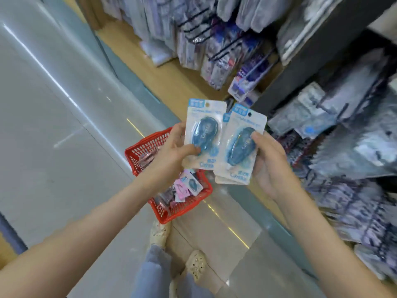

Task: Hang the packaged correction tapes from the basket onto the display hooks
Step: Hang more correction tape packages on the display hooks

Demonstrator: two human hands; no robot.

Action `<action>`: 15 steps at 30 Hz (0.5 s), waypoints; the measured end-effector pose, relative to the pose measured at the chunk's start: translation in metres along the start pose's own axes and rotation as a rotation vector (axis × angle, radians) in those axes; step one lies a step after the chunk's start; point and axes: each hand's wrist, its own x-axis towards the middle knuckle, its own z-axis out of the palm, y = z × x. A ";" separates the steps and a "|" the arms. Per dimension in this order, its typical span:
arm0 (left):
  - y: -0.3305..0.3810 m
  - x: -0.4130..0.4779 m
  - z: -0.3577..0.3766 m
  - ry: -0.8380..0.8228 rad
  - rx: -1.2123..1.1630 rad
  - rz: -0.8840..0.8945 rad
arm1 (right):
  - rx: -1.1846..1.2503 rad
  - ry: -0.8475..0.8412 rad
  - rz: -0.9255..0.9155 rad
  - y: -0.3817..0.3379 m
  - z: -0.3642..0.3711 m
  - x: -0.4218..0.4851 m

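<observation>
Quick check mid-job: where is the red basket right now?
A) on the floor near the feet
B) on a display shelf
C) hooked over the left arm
A: the red basket sits on the floor, with packs inside it.

Single head-worn wide-angle view, looking steeply down, close over both forearms, floor [64, 147] far below
</observation>
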 end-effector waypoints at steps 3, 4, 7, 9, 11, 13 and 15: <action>0.055 -0.028 0.037 -0.060 0.008 0.028 | 0.029 0.080 0.020 -0.046 0.018 -0.034; 0.070 -0.037 0.048 -0.076 0.031 0.036 | 0.030 0.089 0.029 -0.061 0.023 -0.045; 0.106 -0.056 0.071 -0.101 0.108 0.099 | 0.007 0.116 0.044 -0.101 0.036 -0.079; 0.130 -0.066 0.084 -0.146 0.139 0.136 | -0.005 0.093 -0.015 -0.127 0.044 -0.100; 0.155 -0.076 0.099 -0.229 0.162 0.166 | -0.034 0.059 -0.107 -0.151 0.049 -0.121; 0.181 -0.084 0.112 -0.314 0.194 0.203 | -0.028 0.056 -0.207 -0.171 0.055 -0.141; 0.206 -0.092 0.125 -0.393 0.211 0.242 | -0.017 0.080 -0.310 -0.191 0.061 -0.159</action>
